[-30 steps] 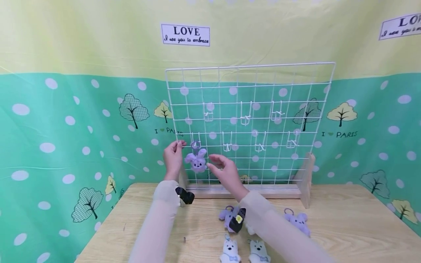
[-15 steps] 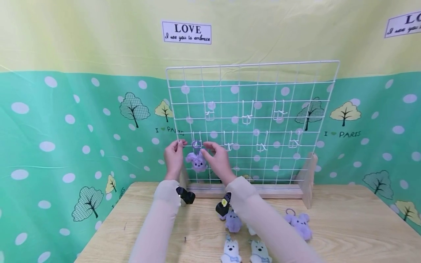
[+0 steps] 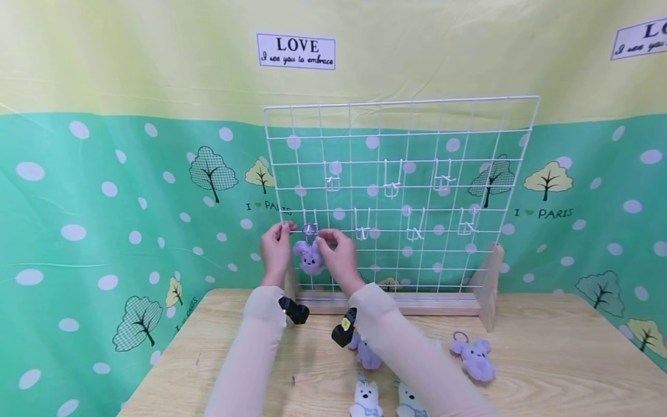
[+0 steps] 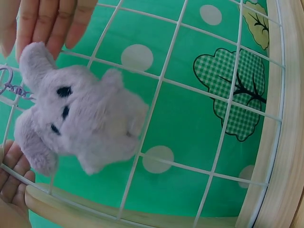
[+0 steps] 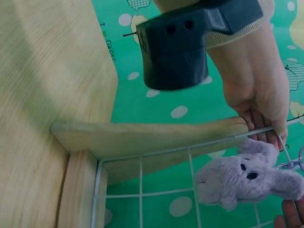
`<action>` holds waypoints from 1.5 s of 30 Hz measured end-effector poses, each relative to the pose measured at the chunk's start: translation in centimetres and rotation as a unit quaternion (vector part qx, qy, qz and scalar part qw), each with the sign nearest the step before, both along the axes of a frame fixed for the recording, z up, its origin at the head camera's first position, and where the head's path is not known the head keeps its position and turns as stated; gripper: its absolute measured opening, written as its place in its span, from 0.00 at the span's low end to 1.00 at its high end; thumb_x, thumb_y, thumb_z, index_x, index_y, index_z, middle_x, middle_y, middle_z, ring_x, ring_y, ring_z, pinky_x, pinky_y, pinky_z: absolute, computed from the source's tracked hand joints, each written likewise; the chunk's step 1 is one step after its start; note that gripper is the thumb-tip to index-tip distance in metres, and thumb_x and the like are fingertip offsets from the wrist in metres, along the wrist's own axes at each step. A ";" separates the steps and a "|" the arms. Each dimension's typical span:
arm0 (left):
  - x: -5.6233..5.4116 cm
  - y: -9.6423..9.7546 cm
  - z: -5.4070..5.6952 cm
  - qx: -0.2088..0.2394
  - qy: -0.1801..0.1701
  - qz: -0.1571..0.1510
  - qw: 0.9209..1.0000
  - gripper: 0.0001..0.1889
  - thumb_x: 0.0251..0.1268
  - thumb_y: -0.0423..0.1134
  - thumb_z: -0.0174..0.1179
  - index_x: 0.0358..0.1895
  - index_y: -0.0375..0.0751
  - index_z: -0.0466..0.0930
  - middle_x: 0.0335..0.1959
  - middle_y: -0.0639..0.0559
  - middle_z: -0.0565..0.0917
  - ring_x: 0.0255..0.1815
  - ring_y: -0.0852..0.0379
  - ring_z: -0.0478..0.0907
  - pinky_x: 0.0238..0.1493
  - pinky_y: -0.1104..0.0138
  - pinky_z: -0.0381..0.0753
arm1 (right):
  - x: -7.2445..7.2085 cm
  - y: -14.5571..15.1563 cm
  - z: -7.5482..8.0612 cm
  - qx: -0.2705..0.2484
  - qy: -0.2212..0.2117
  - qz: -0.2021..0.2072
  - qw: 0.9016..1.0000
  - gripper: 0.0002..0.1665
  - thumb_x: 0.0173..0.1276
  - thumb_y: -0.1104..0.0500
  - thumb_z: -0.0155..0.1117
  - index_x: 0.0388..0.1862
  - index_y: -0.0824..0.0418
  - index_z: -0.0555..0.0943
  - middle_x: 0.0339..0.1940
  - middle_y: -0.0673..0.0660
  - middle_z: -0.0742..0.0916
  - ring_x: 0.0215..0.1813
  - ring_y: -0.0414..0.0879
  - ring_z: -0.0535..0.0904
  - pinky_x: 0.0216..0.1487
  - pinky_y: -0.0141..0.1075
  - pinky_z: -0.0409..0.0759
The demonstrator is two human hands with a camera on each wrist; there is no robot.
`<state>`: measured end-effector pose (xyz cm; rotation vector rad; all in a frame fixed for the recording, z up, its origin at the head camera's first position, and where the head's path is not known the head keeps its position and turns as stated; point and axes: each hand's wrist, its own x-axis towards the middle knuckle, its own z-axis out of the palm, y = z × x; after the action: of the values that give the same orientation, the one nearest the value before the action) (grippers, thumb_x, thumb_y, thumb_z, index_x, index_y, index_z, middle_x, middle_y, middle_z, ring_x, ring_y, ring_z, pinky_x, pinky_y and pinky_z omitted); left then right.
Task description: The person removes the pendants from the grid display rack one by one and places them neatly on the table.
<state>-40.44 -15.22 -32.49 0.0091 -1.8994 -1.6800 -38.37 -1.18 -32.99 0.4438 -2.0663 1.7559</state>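
A purple plush bunny keychain [image 3: 311, 259] hangs by its ring from the lower-left hook of the white wire grid rack [image 3: 401, 103]. With thumb and fingers, my left hand [image 3: 275, 249] grips the rack's left edge beside the bunny. My right hand [image 3: 339, 255] is on the bunny's other side, its fingers touching one ear near the ring. The left wrist view shows the bunny [image 4: 88, 114] close up, with the right hand's fingers [image 4: 52, 23] fairly straight against that ear. Thumb and fingers of the left hand [image 5: 263, 107] meet round the frame wire in the right wrist view.
Several white hooks stand on the grid, among them one hook [image 3: 415, 231] in the lower row. On the wooden table [image 3: 563, 359] lie a purple plush [image 3: 475, 358], another purple plush [image 3: 368, 353] partly under the right sleeve, and white dog plushes [image 3: 366, 397]. Wooden feet [image 3: 490, 289] support the rack.
My right hand has moved left and up to the hanging bunny's ear. The bunny has shifted slightly left. My left hand stays at the rack's edge.
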 end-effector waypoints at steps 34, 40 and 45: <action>0.0 -0.1 0.0 -0.001 0.001 0.003 1.000 0.14 0.72 0.41 0.50 0.48 0.38 0.81 0.45 0.45 0.85 0.53 0.53 0.78 0.59 0.61 0.74 | 0.8 -2.1 0.6 -0.120 -0.113 0.012 0.986 0.09 0.66 0.58 0.62 0.40 0.63 0.83 0.37 0.54 0.84 0.38 0.41 0.75 0.39 0.30 0.76; 0.2 0.0 0.0 -0.009 -0.005 0.004 1.000 0.14 0.73 0.41 0.49 0.48 0.39 0.81 0.45 0.46 0.84 0.53 0.53 0.78 0.58 0.61 0.74 | 1.5 -1.6 0.9 -0.103 -0.105 0.018 0.989 0.07 0.67 0.59 0.62 0.38 0.62 0.82 0.36 0.54 0.84 0.38 0.41 0.76 0.39 0.30 0.77; 0.1 0.0 0.0 -0.003 0.001 0.005 1.000 0.13 0.72 0.40 0.49 0.48 0.38 0.81 0.45 0.44 0.84 0.53 0.53 0.78 0.60 0.61 0.73 | 2.1 -1.3 1.5 -0.094 -0.088 0.032 0.991 0.07 0.67 0.60 0.61 0.37 0.63 0.81 0.34 0.54 0.84 0.36 0.41 0.75 0.38 0.28 0.77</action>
<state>-40.31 -15.24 -32.45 0.0138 -1.9008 -1.6668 -36.27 -2.46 -31.50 0.3116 -1.9943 2.0712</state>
